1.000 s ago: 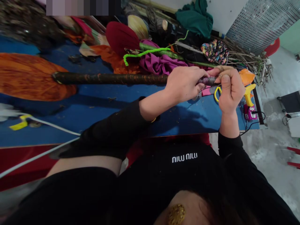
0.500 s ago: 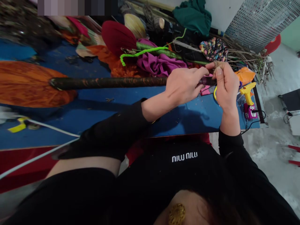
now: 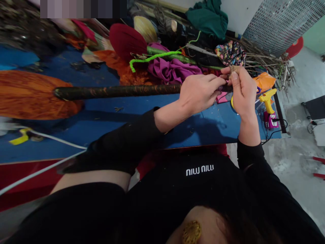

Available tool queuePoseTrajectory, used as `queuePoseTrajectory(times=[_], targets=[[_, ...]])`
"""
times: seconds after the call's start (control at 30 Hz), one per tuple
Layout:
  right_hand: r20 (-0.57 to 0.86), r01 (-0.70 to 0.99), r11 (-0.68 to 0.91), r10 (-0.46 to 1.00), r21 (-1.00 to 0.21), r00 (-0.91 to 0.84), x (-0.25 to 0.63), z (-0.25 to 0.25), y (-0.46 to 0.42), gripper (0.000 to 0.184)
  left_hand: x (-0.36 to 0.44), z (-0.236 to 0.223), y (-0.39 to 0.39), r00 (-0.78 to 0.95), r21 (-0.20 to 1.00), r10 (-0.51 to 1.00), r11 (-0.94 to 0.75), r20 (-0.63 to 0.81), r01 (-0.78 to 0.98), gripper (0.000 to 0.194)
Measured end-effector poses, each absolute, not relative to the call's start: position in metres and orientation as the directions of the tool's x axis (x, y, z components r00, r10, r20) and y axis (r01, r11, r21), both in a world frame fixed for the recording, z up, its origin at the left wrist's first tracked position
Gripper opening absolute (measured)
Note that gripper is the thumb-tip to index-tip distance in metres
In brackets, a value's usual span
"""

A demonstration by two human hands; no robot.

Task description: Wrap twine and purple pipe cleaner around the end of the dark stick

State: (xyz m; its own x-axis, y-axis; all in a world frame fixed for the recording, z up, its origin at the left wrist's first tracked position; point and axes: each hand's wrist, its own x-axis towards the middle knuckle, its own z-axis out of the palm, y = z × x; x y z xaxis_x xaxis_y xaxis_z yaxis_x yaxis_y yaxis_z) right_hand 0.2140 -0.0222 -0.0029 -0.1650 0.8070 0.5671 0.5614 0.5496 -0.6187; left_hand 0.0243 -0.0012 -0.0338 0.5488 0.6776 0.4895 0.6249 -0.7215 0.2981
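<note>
Dark stick [image 3: 116, 91] is stretching over the blue tabletop [image 3: 127, 125], from an orange cloth bundle [image 3: 38, 96] at nine o'clock to two hands at two o'clock. Left hand [image 3: 196, 89] fingers are grasping the stick. Right hand [image 3: 245, 89] fingers are bending together by its tip; what they are holding is hard to tell. A yellow glue gun [image 3: 268, 97] is lying at four o'clock from them.
</note>
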Motion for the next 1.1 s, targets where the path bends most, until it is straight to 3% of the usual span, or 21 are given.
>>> queuePoseTrajectory(times=[0.13, 0.2, 0.27, 0.37, 0.57, 0.67, 0.77, 0.87, 1.1], targets=[[0.682, 0.466, 0.629, 0.728, -0.622, -0.073, 0.211, 0.003, -0.038, 0.037, 0.023, -0.03, -0.004, 0.502, 0.377, 0.718, -0.687, 0.482, 0.621, 0.039], [0.68, 0.36, 0.626, 0.732, -0.692, 0.034, 0.215, 0.007, -0.054, 0.031, 0.022, -0.026, -0.004, 0.483, 0.411, 0.743, -0.663, 0.463, 0.626, 0.041], [0.56, 0.174, 0.541, 0.824, -0.823, 0.088, 0.225, 0.009, -0.069, 0.029, 0.021, -0.022, -0.004, 0.469, 0.433, 0.765, -0.639, 0.441, 0.636, 0.041], [0.326, -0.012, 0.326, 0.945, -0.945, 0.031, 0.256, 0.008, -0.078, 0.034, 0.02, -0.02, -0.003, 0.456, 0.453, 0.774, -0.629, 0.439, 0.632, 0.039], [0.344, 0.133, 0.322, 0.916, -0.937, 0.207, 0.322, -0.013, -0.025, 0.037, 0.015, -0.023, -0.001, 0.469, 0.49, 0.757, -0.652, 0.455, 0.579, 0.038], [0.344, 0.3, 0.253, 0.887, -0.92, 0.308, 0.327, -0.031, 0.01, 0.041, 0.011, -0.016, -0.002, 0.478, 0.506, 0.757, -0.654, 0.446, 0.563, 0.037], [0.408, 0.459, 0.244, 0.862, -0.854, 0.3, 0.313, -0.05, 0.024, 0.032, 0.007, -0.007, -0.003, 0.461, 0.512, 0.759, -0.651, 0.46, 0.561, 0.036], [0.527, 0.586, 0.335, 0.829, -0.738, 0.189, 0.287, -0.067, 0.017, 0.026, 0.007, -0.003, -0.005, 0.45, 0.508, 0.761, -0.648, 0.468, 0.567, 0.036], [0.417, 0.3, 0.372, 0.903, -0.879, 0.101, 0.231, -0.085, -0.004, 0.041, 0.009, -0.005, -0.001, 0.449, 0.494, 0.771, -0.635, 0.452, 0.594, 0.038]])
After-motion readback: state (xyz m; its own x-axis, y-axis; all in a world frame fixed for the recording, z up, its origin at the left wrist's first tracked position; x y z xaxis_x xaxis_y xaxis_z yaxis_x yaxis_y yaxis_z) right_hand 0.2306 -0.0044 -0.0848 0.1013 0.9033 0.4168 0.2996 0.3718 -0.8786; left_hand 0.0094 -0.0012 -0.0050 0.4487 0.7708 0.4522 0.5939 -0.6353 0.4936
